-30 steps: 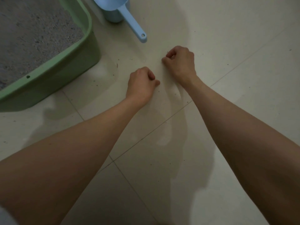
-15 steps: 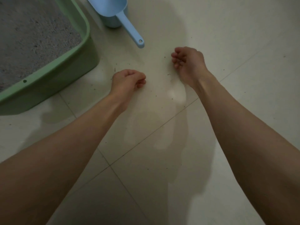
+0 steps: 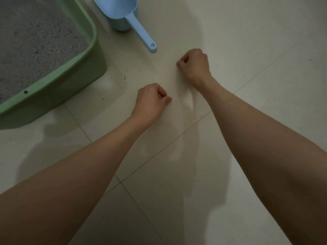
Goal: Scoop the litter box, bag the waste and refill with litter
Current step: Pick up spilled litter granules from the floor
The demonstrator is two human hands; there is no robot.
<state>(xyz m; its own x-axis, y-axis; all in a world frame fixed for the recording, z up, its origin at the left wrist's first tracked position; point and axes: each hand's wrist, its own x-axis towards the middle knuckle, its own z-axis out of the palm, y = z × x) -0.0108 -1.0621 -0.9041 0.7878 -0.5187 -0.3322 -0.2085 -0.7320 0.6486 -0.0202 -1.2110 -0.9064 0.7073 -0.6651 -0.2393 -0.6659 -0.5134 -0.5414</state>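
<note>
a: both hands down on the floor, well apart from each other; left hand curled into a loose fist, fingers folded under, thumb tip pressed toward the tile; right hand curled the same way, a little farther out; nothing visible in either; cannot tell whether a grain or two is pinched inside.

b: and the task's things?

a: green litter box at the upper left, resting on the floor, filled with grey litter that looks fairly level; pale blue scoop just beside the box's far corner, bowl partly cut off at the top edge, handle pointing toward the right hand but not touching it; dark specks scattered over the tile between box and hands; no bag and no litter sack in view.

b: so what could go wrong from here?

a: probably a clean-up of strays; easy to grind specks into the tile or push them wider with knuckles dragged flat; easy to miss grains in this dim light, with arm shadows lying across the patch; a forearm swung left could knock the box rim and spill more over the edge; a reach for the scoop handle taken too fast could tip the bowl; glossy patches hint at a slick surface, so leaning weight on closed fists risks a slip.
</note>
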